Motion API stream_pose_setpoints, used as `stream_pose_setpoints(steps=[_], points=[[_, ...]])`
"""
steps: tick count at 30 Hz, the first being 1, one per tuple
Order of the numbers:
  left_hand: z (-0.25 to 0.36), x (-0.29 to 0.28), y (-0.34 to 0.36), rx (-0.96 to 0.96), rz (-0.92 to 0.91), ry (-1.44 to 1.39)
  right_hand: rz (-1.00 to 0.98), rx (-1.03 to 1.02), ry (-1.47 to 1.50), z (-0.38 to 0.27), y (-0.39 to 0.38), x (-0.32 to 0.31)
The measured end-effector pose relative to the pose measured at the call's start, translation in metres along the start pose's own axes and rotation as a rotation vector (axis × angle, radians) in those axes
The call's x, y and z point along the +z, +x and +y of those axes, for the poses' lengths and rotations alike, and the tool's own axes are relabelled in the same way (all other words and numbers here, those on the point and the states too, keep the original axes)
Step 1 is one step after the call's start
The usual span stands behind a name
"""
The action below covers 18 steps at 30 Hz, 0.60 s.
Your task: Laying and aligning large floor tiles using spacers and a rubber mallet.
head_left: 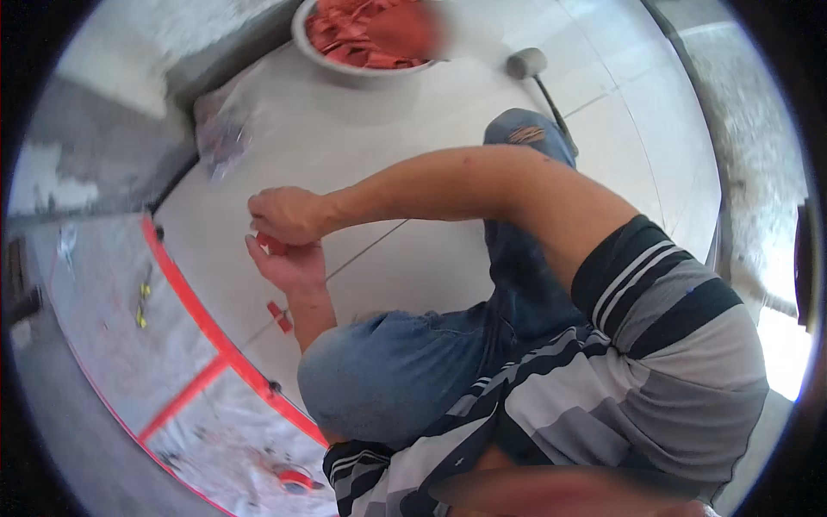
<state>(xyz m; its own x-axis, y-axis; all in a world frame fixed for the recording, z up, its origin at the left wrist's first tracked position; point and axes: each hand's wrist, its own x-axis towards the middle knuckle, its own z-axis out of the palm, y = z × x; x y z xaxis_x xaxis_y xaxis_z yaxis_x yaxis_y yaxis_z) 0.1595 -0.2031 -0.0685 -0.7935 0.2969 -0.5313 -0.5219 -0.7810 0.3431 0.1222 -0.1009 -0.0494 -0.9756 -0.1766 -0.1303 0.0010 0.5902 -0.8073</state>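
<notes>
**Both your hands meet at one small red piece**

Your left hand (pixel 297 269) pinches the red piece (pixel 274 246) between thumb and fingers, out beyond your bent left knee (pixel 362 375). Your right hand (pixel 291 215) curls over it, fingers bent; they cover so much that I can't tell whether they grip it too, though the part showing seems to slant from upper left to lower right.

One loose red piece (pixel 280 316) lies near your left forearm on the tiled floor (pixel 362 121), its long axis slanting the same way, across a joint. Farther off are one white bowl (pixel 362 71) with many red pieces, too heaped to count, and one mallet (pixel 526 63), handle toward you. Two broad red strips (pixel 207 323) form a T at your left.
</notes>
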Motion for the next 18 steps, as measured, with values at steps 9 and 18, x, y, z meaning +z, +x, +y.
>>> stream_pose_setpoints(steps=[9, 18], points=[[-0.057, 0.144, 0.058, -0.244, -0.173, 0.516, 0.054, -0.476, -0.510, 0.060, -0.062, -0.186], [-0.218, 0.232, 0.087, -0.696, -0.326, 1.146, 0.204, -0.106, -0.175, 0.174, -0.196, -0.284]])
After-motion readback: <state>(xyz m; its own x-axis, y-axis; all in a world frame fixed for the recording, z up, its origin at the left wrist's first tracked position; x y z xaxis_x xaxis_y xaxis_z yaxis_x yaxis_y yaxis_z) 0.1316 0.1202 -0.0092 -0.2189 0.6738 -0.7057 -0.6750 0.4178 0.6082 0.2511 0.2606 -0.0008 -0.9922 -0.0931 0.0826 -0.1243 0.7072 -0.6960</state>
